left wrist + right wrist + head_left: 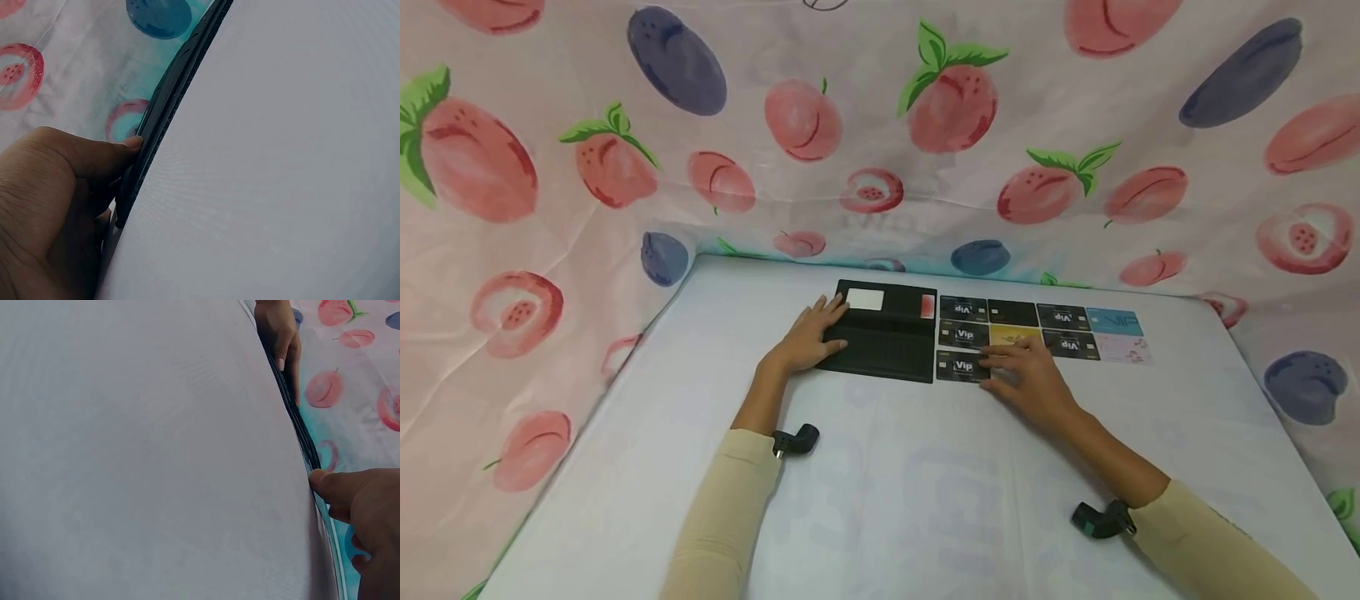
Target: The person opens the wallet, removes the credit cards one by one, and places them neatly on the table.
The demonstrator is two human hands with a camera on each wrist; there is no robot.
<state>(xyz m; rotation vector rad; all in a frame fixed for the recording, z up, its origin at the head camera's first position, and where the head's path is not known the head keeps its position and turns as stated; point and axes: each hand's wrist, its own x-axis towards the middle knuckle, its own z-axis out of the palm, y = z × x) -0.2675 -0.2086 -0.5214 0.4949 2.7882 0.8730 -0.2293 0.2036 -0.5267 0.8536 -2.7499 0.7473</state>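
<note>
A black wallet (pixel 880 354) lies unfolded on the white table. My left hand (pixel 809 333) rests on its left edge with fingers spread; the left wrist view shows this hand (pixel 56 181) with its thumb on the wallet's side (pixel 159 119). A black Vip card (pixel 958 366) lies alone in the front row, right of the wallet. My right hand (pixel 1033 383) touches that card's right end with its fingertips, and partly covers a yellow card (pixel 1011 333). In the right wrist view this hand (pixel 369 512) is low over the table, its fingers partly hidden.
Behind the front card, more cards lie in two rows: several black ones, including a plain black card (pixel 1012 313), plus a blue VIP card (pixel 1114 322) and a pink floral card (pixel 1123 349). Fruit-patterned cloth (pixel 880 125) hangs behind the table (pixel 880 500).
</note>
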